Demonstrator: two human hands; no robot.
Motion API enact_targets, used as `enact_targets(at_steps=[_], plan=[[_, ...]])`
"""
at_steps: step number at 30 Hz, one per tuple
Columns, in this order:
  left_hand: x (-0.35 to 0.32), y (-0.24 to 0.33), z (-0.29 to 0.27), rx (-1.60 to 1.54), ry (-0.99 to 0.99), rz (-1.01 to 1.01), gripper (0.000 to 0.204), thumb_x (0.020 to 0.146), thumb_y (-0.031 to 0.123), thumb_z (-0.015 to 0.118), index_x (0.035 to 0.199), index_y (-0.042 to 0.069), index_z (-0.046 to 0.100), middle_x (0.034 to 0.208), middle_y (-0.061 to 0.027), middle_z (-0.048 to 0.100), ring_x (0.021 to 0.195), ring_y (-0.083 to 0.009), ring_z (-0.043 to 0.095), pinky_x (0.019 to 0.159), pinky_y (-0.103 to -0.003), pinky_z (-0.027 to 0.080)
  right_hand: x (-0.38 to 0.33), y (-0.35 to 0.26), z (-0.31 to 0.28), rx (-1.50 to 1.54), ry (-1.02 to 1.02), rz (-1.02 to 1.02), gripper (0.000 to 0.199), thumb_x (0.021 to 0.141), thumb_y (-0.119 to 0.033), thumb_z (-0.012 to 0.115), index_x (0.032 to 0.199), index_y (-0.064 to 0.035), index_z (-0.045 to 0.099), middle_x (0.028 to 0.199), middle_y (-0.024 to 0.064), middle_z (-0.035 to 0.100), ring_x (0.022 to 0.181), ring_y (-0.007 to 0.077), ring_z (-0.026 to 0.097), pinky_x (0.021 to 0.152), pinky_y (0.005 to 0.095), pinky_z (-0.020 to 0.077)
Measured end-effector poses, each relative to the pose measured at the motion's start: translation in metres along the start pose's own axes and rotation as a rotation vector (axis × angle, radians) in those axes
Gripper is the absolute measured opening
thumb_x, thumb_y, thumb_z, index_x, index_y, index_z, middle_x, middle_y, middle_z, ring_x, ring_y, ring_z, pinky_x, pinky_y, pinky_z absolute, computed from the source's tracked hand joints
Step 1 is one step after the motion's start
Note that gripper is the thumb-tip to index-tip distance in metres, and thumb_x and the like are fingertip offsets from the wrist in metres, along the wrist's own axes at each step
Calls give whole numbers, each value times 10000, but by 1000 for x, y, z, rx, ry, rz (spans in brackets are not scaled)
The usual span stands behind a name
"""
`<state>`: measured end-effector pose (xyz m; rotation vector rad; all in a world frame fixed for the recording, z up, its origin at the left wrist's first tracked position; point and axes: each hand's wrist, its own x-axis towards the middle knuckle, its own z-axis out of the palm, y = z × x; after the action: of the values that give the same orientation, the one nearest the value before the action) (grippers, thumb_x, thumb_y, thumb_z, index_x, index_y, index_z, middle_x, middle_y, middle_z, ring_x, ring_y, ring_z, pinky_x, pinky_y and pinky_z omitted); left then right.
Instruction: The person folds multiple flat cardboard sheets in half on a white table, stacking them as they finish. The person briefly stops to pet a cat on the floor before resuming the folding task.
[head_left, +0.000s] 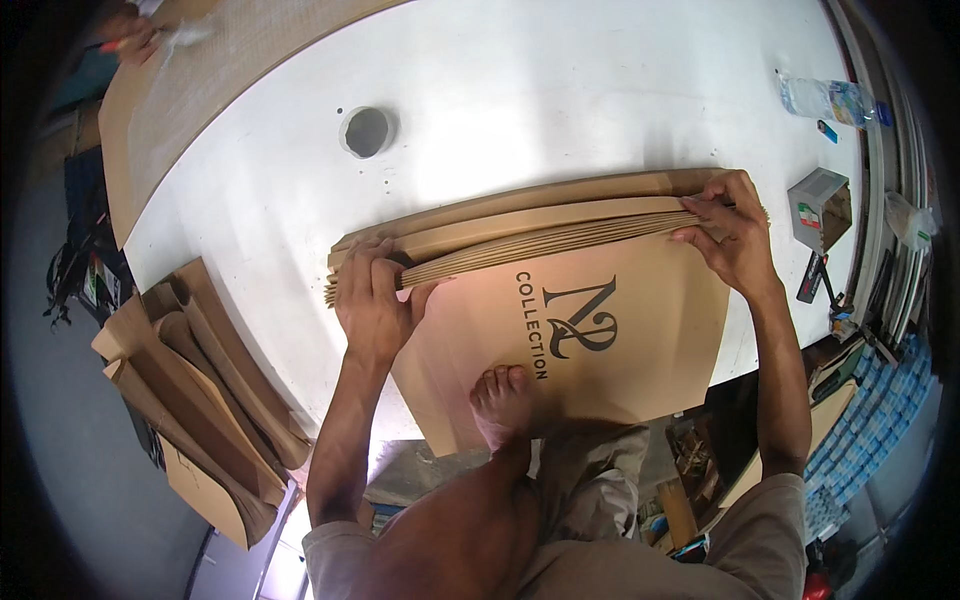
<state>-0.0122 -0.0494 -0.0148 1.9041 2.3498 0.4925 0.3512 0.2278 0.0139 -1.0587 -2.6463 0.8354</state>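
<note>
A stack of brown kraft paper bags [640,320] lies at the near edge of the white table, its front face printed with dark lettering. The far edges of the stack are raised and fanned into several layers. My left hand [375,300] holds the left end, fingers over the top and thumb on the front face. At the right end, my right hand [735,230] pinches the layered edges between thumb and fingers. A bare foot [500,400] rests on the lower part of the front bag.
More folded brown paper [200,390] leans over the table's left edge. A round hole [366,132] opens in the white tabletop [560,90]. Toward the right edge are a plastic bottle [825,100], a lighter [827,131] and a small box [820,208]. Another person's hand [135,40] works over brown board at far left.
</note>
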Motion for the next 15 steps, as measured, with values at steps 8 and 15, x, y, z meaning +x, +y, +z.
enact_targets(at_steps=[8,15], plan=[[-1,1,-1,-42,45,9,440,842,372,866,925,45,583,1130,-167,690,1154,-403,686,1060,-566,540,1,-3,-4,-49,47,-152,480,604,-168,955,1039,-13,826,994,69,629,966,250,600,778,375,541],[-2,2,1,4,73,54,495,807,387,911,953,62,567,1103,-162,690,1109,-378,680,959,-507,548,-5,0,-6,-54,39,-122,416,639,-238,946,993,-73,802,1021,49,672,993,277,618,859,414,481]])
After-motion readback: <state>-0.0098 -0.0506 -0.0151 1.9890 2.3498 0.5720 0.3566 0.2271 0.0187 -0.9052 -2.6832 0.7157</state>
